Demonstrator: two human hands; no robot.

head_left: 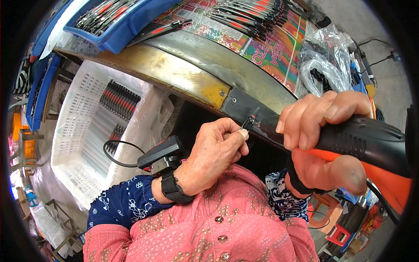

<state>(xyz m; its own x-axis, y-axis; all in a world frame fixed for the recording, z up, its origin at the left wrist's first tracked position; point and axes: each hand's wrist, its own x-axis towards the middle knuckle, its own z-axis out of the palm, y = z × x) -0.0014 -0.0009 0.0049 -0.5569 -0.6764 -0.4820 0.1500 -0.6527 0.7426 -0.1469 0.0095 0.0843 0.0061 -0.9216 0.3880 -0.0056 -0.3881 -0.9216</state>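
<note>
My right hand [323,135] is wrapped round a thick black-and-orange power tool [366,137], likely an electric screwdriver, lying sideways with its narrow end pointing left. My left hand [218,142] is closed in a pinch on a small black part [249,122] with a thin pin-like end. That part sits right at the tool's front end; whether the two touch I cannot tell. Both hands are just in front of the metal table edge [174,72]. A black box-shaped device [161,155] with a cable is strapped to my left wrist.
Many slim black-and-red pieces [253,15] lie in a row on the table's colourful printed sheet [279,56]. More fill a blue bin [111,41] and a white plastic-lined crate [70,126] at the left. Clear plastic bags [325,56] sit on the right.
</note>
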